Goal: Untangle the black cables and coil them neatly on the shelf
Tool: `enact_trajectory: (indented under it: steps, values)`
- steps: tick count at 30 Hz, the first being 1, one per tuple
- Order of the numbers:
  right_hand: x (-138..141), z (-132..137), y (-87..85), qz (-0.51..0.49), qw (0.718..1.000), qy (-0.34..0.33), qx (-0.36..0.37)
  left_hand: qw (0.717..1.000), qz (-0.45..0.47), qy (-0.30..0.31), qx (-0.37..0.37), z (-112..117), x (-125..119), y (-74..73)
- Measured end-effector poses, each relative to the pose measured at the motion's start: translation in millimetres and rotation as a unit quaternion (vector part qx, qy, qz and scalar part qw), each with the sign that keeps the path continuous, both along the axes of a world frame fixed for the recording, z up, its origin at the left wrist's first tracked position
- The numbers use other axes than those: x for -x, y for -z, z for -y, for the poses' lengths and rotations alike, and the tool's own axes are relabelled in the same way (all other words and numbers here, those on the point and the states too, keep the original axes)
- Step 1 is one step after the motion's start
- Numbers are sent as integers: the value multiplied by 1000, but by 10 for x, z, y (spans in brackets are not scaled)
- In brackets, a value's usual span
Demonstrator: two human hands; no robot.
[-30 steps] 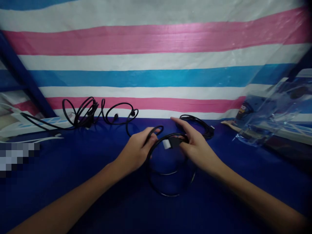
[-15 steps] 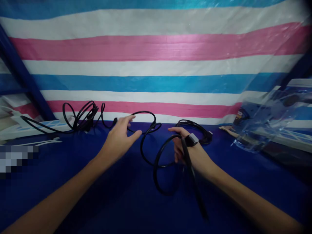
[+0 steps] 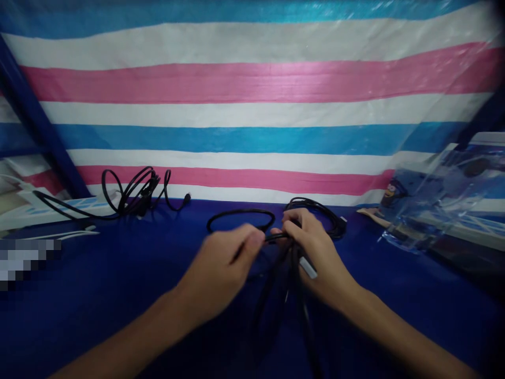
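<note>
Both hands meet over the middle of a dark blue surface, each closed on a black cable (image 3: pixel 241 211). My left hand (image 3: pixel 224 263) pinches a stretch of it between thumb and curled fingers. Close by, my right hand (image 3: pixel 311 247) grips the same cable, its fingers bent around it. A short length runs between the two hands. One loop lies beyond my left hand, and further strands hang down below my right hand, blurred. A grey-silver plug end (image 3: pixel 308 267) shows against my right palm.
A coiled black cable (image 3: pixel 335 227) lies just behind my right hand. Left, another tangled black cable (image 3: pixel 144 197) rests by a white-and-blue box (image 3: pixel 84 204). Clear plastic packaging (image 3: pixel 418 221) stands right. A striped sheet (image 3: pixel 252 113) hangs behind the blue table (image 3: pixel 150 279).
My left hand has moved right and closed on the cable; it was open before. My right hand has turned, still holding the cable, and the loops have been drawn together.
</note>
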State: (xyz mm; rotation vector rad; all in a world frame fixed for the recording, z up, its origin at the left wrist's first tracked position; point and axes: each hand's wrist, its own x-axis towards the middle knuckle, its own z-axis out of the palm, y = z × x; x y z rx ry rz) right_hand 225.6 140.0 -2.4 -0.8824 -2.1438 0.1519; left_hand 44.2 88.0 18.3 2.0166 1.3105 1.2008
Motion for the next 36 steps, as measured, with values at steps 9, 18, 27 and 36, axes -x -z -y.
enact_trajectory:
  steps: [9,18,27,36]
  values:
    - [45,-134,37,-226,912,-82,334,927,260,17,271,-363,200,150]
    - [-44,-299,148,-130,917,41,375,963,139,-113,203,-430,110,459]
    - [90,-88,83,194,951,204,125,845,416,115,317,-20,-251,158]
    - [99,103,-302,49,989,26,137,995,96,-1,4,-97,46,3]
